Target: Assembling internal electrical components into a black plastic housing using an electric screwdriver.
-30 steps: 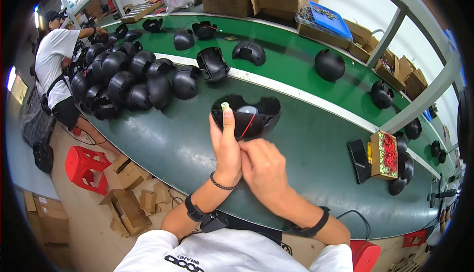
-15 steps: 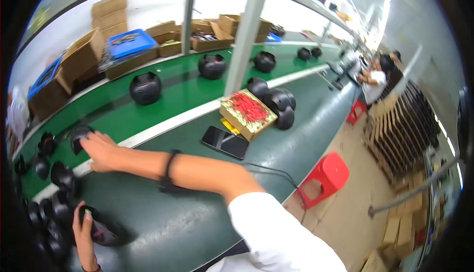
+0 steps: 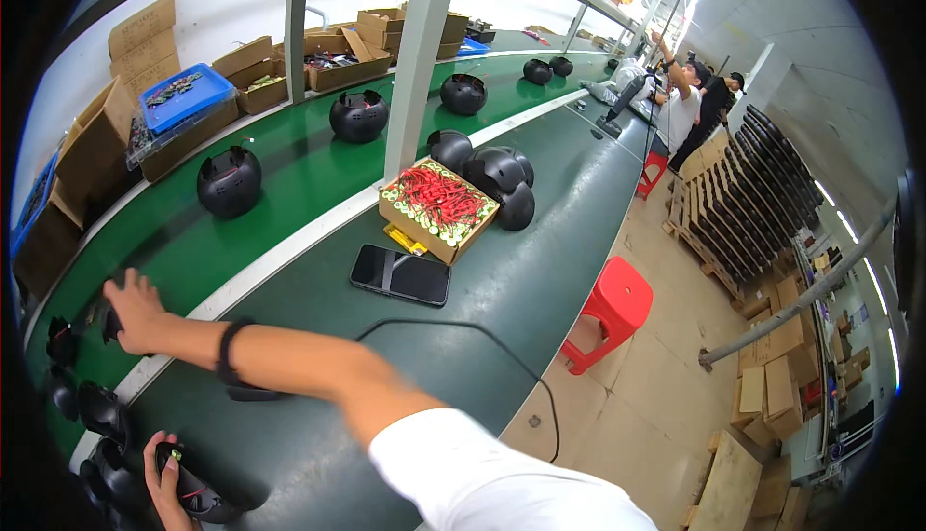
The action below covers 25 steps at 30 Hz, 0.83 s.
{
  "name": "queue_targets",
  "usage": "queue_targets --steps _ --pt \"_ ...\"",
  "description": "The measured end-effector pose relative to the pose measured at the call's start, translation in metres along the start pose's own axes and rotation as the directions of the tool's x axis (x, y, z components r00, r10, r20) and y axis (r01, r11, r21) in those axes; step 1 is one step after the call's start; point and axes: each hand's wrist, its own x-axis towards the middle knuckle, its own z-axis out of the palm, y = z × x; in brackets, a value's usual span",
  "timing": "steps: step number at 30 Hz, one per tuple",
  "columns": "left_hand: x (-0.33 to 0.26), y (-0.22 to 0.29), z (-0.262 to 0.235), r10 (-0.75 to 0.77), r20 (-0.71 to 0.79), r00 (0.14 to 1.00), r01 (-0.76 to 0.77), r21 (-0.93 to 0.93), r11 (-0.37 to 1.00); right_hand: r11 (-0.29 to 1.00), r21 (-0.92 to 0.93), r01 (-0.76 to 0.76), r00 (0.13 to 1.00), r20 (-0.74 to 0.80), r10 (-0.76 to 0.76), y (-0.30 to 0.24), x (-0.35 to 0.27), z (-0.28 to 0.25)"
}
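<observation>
My left hand (image 3: 166, 483) is at the lower left, closed on a black rounded shell (image 3: 201, 494) with a bit of red wire inside. A small yellow-green piece (image 3: 175, 455) shows at its thumb. My right arm stretches left across the bench. At the belt's edge, my right hand (image 3: 138, 315) appears closed on another dark shell (image 3: 111, 326), mostly hidden behind the palm; its fingers are slightly blurred. Several black shells (image 3: 101, 413) cluster between and left of my hands. One dark piece (image 3: 62, 340) with its inside showing lies farther left on the belt.
Round black housings (image 3: 229, 182) stand along the green belt (image 3: 280, 184). On the bench are a black phone (image 3: 400, 275), a cardboard box of red wires (image 3: 449, 242), stacked black shells (image 3: 497, 172) and a black cable (image 3: 463, 324). A red stool (image 3: 617, 298) stands right; people work farther off.
The view has shifted, so the bench things sit farther left. My right hand has turned and drawn the dark shell slightly nearer. My left hand keeps its shell.
</observation>
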Motion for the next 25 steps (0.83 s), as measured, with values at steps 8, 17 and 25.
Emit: queue_targets --steps 8,17,25 --pt "0.014 -0.008 0.037 0.062 0.108 0.992 -0.05 -0.112 0.993 0.958 0.112 -0.262 0.91 0.361 0.207 0.004 -0.184 -0.163" --pt "0.008 0.017 0.103 -0.006 0.166 0.986 0.033 -0.16 0.987 0.937 0.324 -0.131 0.99 -0.006 0.141 0.018 -0.239 -0.14" --pt "0.01 -0.011 0.095 0.145 0.102 0.984 -0.123 -0.194 0.973 0.782 0.612 -0.117 0.992 0.04 0.118 0.007 -0.247 -0.13"
